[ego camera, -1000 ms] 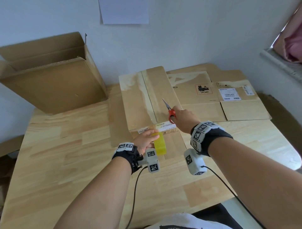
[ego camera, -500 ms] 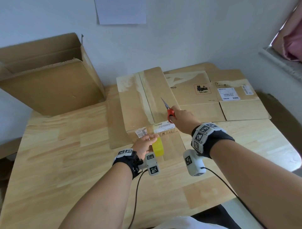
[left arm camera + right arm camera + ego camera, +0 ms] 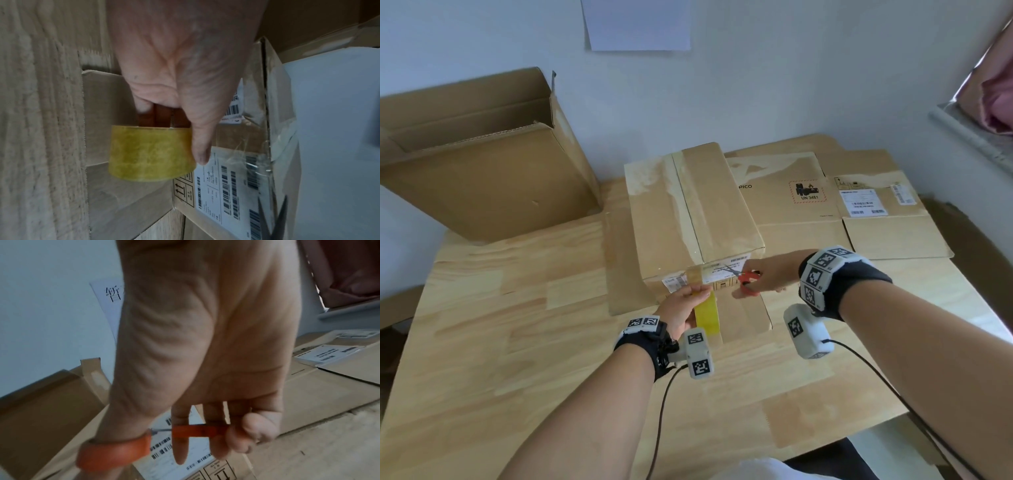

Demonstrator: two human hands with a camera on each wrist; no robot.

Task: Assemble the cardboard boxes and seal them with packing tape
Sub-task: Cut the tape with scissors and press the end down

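Glossy yellow tape roll gripped in left hand; right hand grips orange-handled scissors, blades parted.

We record the tape roll as translucent yellow, faintly mottled. The scissors carry orange-red handles and dark grey blades. We list the closed box as plain brown cardboard with paler tan strips along its top, and a white label printed with black barcodes. The flattened box is brown, bearing a red-bordered black hazard mark and white barcode labels. The open box is uniform brown. The bench shows pale wood in patchwork blocks. We note wrist bands in black with black-and-white square markers.
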